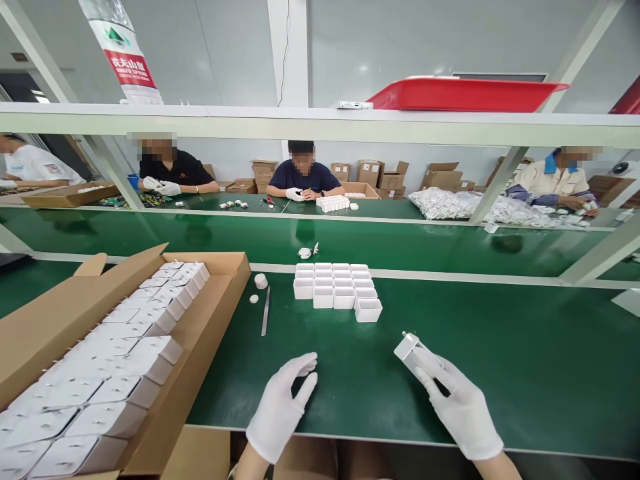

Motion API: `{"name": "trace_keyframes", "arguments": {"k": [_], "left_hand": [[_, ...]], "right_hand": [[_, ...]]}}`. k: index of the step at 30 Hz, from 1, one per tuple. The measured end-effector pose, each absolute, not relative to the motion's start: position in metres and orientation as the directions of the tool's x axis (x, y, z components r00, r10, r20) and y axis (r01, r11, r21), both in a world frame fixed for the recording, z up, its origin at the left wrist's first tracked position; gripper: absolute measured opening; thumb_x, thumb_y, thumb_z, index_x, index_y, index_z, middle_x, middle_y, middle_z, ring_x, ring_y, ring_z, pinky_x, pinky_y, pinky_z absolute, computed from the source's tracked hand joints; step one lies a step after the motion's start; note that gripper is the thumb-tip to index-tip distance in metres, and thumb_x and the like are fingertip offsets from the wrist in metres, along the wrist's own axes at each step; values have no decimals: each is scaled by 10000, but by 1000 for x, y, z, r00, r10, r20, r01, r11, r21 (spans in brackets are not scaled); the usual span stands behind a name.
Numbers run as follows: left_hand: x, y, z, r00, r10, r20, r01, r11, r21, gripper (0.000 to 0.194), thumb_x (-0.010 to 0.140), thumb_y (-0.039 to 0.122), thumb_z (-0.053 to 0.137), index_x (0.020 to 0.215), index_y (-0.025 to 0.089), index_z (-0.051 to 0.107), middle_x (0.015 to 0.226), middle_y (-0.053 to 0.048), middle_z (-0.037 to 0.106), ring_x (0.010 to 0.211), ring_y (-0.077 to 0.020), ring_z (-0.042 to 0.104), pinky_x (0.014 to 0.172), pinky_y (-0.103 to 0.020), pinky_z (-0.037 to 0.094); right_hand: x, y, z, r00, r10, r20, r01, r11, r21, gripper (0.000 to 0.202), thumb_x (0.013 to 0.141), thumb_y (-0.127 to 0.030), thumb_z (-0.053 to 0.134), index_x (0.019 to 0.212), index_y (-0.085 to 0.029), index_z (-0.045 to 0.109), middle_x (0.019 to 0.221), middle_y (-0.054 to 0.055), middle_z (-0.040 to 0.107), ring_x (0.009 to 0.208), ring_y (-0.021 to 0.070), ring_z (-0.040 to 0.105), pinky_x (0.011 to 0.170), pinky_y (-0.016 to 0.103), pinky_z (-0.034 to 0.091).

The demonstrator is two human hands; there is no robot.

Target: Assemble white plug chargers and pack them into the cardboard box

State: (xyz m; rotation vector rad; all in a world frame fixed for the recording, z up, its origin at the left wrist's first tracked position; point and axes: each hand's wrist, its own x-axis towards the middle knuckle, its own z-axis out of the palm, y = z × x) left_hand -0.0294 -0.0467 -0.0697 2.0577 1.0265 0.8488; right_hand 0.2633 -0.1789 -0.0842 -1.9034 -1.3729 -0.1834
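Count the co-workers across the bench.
4: one in a white shirt at far left, one in a black shirt next, one in a navy shirt near the middle, and one in a beige jacket at right. Others may be hidden.

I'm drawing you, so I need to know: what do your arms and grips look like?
The left grip and right grip both wear white gloves, thin and snug, covering all the fingers and ending at the wrists. I see no words or pictures on them. No sleeve covers the bit of right arm that shows past the glove.
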Motion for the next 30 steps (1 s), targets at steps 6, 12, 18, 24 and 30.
{"name": "trace_keyframes", "arguments": {"k": [6, 12, 18, 24, 30], "left_hand": [[-32, -45, -69, 476, 853, 215, 429, -439, 790, 311, 877, 358, 528, 1173, 275, 576, 1075, -24, 687, 957, -165, 669, 913, -349, 560], [-24, -43, -42, 566, 809, 159, 403, -440, 803, 318, 884, 357, 512, 1195, 305, 549, 1075, -3, 684, 960, -152, 660, 941, -342, 538], [-1, -27, 22, 652, 679, 337, 351, -664, 660, 411, 892, 302, 500, 1300, 340, 467, 1082, -8, 656, 965, -154, 632, 970, -370, 506], [28, 7, 59, 713, 611, 344, 222, -662, 716, 343, 788, 336, 649, 1127, 284, 641, 1136, -74, 653, 1123, -283, 573, 956, -450, 494], [64, 33, 33, 714, 642, 281, 173, -549, 818, 346, 869, 348, 558, 1199, 247, 576, 1045, -75, 675, 868, -207, 655, 853, -399, 532]], "right_hand": [[255, -179, -61, 505, 739, 445, 690, -36, -723, 361, 845, -439, 581, 1153, -262, 644, 1158, 53, 682, 1024, 269, 660, 950, 412, 530], [241, -153, -34, 519, 829, 208, 268, 73, -961, 657, 777, -432, 678, 1352, -252, 416, 1204, 92, 655, 1111, 278, 615, 987, 472, 488], [229, -100, -12, 190, 956, 223, -152, 253, -956, 588, 814, -372, 657, 1331, -311, 384, 1272, 88, 593, 1099, 257, 609, 823, 406, 583], [233, -69, -2, 2, 983, 183, -378, 170, -910, 573, 780, -392, 699, 1288, -286, 453, 1239, 95, 591, 791, 207, 666, 602, 332, 573], [246, -66, -17, -20, 998, -68, -779, -58, -624, 363, 897, -389, 562, 1203, -193, 570, 914, 55, 666, 733, 123, 640, 483, 147, 510]]}}
